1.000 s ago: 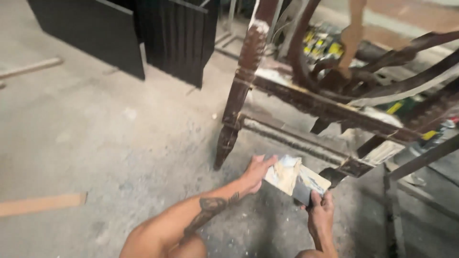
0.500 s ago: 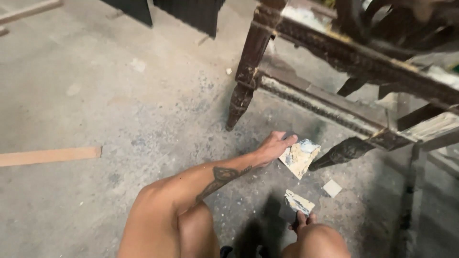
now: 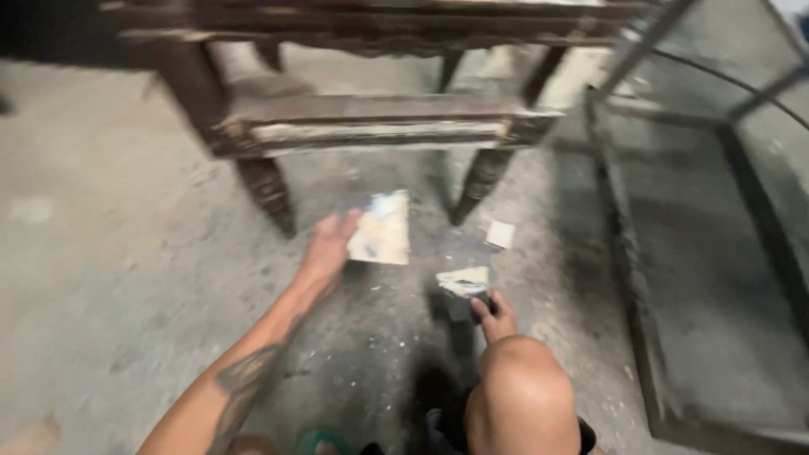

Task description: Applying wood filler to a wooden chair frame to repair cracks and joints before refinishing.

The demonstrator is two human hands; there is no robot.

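Left hand (image 3: pixel 324 246) is gripping flat putty-smeared rectangular board (image 3: pixel 381 229); right hand (image 3: pixel 495 316) is clenching dark-handled putty knife (image 3: pixel 463 285) near carved dark wooden frame (image 3: pixel 371 126).

Bare arms, dark tattoo on left forearm (image 3: pixel 244 379), bare knee (image 3: pixel 522 396)

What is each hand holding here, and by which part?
The left hand grips a putty-smeared flat board by its left edge. The right hand holds a putty knife by its dark handle, the smeared blade pointing away from the person.
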